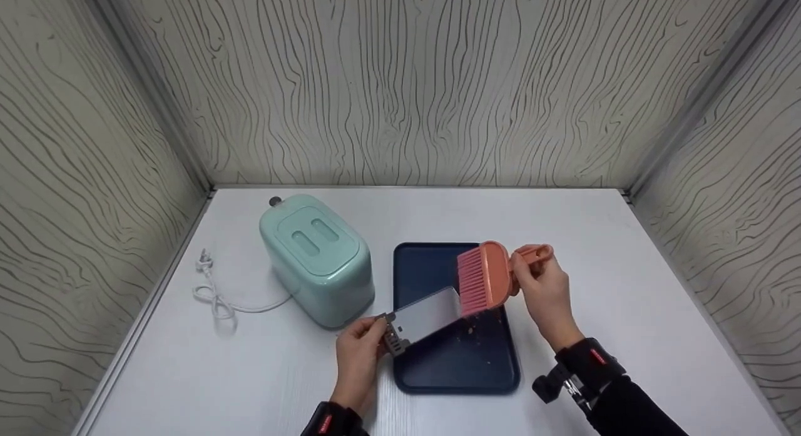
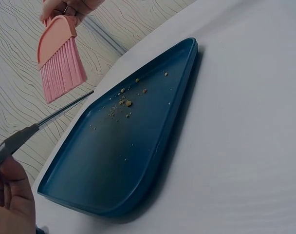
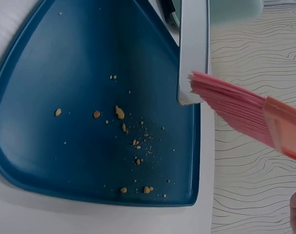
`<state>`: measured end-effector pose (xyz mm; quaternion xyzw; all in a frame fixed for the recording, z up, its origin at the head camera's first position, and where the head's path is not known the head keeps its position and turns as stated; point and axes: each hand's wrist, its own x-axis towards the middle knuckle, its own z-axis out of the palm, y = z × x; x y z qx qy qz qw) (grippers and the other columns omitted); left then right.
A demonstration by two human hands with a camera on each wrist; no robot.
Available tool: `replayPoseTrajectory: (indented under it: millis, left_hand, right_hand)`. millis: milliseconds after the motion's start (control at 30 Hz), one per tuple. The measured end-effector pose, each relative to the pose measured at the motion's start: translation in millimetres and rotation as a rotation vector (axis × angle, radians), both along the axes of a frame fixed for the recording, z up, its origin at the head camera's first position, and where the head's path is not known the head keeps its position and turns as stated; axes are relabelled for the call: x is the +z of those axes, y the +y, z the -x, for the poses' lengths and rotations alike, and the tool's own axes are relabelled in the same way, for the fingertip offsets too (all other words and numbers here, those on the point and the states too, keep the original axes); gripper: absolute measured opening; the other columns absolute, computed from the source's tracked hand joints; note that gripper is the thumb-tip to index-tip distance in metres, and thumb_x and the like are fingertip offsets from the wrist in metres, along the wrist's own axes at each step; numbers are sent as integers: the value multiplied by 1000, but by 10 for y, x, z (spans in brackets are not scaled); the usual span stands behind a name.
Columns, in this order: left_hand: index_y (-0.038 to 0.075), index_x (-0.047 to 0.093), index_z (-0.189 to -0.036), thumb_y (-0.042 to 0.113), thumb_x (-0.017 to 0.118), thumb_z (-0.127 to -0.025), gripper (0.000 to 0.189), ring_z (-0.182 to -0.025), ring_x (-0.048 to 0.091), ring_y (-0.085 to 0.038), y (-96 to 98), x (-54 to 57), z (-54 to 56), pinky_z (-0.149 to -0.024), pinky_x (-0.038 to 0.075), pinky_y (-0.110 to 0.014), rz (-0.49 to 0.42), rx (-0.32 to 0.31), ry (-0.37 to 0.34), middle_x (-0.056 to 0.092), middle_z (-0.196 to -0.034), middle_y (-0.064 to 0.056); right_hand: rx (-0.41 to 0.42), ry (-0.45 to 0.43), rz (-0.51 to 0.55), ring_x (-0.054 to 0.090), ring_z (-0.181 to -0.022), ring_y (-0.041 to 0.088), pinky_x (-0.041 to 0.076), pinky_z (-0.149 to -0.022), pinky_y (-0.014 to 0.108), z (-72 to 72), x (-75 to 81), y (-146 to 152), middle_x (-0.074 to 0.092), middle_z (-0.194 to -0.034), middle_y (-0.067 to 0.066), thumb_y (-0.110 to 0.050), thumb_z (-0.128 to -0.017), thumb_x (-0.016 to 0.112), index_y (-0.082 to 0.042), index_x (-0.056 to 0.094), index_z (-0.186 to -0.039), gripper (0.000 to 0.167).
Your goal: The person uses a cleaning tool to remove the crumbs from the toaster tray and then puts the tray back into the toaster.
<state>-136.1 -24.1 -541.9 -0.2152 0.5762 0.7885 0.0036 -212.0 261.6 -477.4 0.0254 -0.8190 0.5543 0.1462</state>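
My left hand [image 1: 358, 359] pinches the dark slotted end of a flat metal crumb tray [image 1: 427, 317], which slants over a dark blue serving tray [image 1: 438, 371]. In my right hand [image 1: 549, 298] is the handle of an orange brush [image 1: 497, 274] with pink bristles. Those bristles [image 3: 231, 100] point toward the far end of the crumb tray and overlap it in the head view. Brown crumbs [image 3: 120, 112] lie scattered on the blue tray, below the raised crumb tray.
A mint-green toaster [image 1: 325, 248] stands left of the blue tray, its top covered by a lid with two slots. From its side a white cord [image 1: 250, 309] runs left to a plug [image 1: 204, 261]. Wood-grain panels [image 1: 407, 86] enclose the white table [image 1: 300, 386].
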Motion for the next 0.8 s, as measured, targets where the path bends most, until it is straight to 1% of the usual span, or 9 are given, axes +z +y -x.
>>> replayPoseTrajectory:
  millis: [100,200,333,433,533,667,800]
  left_hand:
    - [-4,68,-107,16,69,-95,24,-84,61,-17,3,0,-8,-74,55,-30,-2,-1,0,65,-100,-10]
    - [-6,67,-108,16,69,-95,26,-83,61,-17,3,-6,-11,-73,55,-30,-9,-5,13,66,-99,-10]
    - [-6,66,-109,16,69,-95,27,-83,61,-16,0,-14,-13,-73,55,-29,-10,-13,20,66,-99,-9]
    - [-6,66,-109,16,69,-95,27,-83,61,-16,3,-13,-14,-73,55,-30,-11,-10,17,66,-99,-9]
    - [-7,66,-109,15,69,-94,26,-83,62,-17,8,-17,-11,-73,56,-30,-16,-6,20,66,-99,-10]
    - [-6,67,-108,14,69,-94,25,-84,62,-18,12,-19,-6,-74,56,-31,-20,1,9,67,-100,-11]
    - [-5,68,-107,15,69,-94,24,-85,62,-19,8,-22,-8,-75,55,-32,-20,2,-4,68,-101,-11]
  right_hand:
    - [9,-17,42,63,-61,18,53,-57,27,2,13,-30,66,-78,13,-35,-103,62,-7,56,-114,30]
    - [10,-45,75,65,-64,18,55,-61,26,7,15,-60,68,-80,12,-38,-100,65,-7,53,-115,36]
    - [35,-64,120,70,-65,22,55,-64,26,12,5,-97,72,-84,14,-38,-98,69,-5,50,-113,41]
    - [62,-62,144,72,-66,27,56,-64,27,15,-2,-125,74,-85,15,-35,-97,70,-4,48,-108,40]
    - [84,-61,156,74,-68,30,59,-66,32,11,-10,-153,76,-87,15,-32,-98,70,-4,47,-105,37]
    - [111,-63,173,75,-73,34,61,-69,39,0,-21,-181,76,-90,16,-27,-98,70,-3,47,-104,34]
    - [112,-64,166,76,-75,33,61,-69,38,1,-39,-190,76,-91,16,-27,-97,71,-3,48,-104,35]
